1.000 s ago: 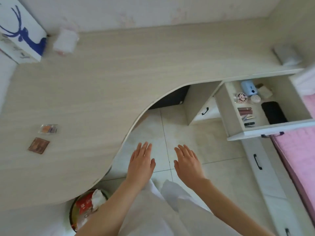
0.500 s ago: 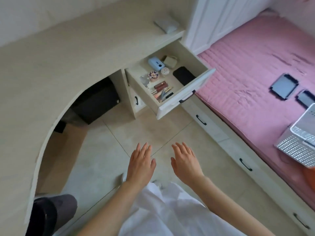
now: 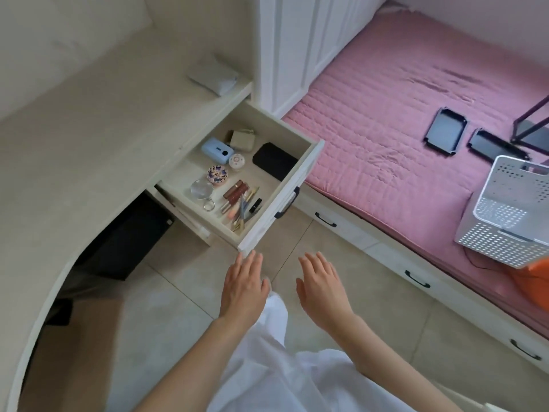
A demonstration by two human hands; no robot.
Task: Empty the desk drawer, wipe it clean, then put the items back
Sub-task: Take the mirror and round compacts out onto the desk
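A pink bed (image 3: 395, 120) fills the right side, carrying a white perforated basket (image 3: 511, 215) and two dark trays (image 3: 445, 132). The curved pale worktop (image 3: 89, 150) sweeps along the left, a folded grey cloth (image 3: 214, 76) lying at its far end. Beneath that end the drawer (image 3: 285, 200) stands pulled out over the tiled floor (image 3: 184, 298), still full. Inside lie a black case (image 3: 274, 165) (flat against the right wall), a blue device (image 3: 217, 150), a tan pouch (image 3: 243, 140), two round decorated tins (image 3: 217, 174), a magnifier (image 3: 202, 190) and a cluster of lipsticks and brushes (image 3: 242, 200) near the front. Both hands hover low over the floor, fingers straight and loose, holding nothing: the left hand (image 3: 245, 285) with fingertips just short of the drawer's front corner, the right hand (image 3: 322, 285) beside it.
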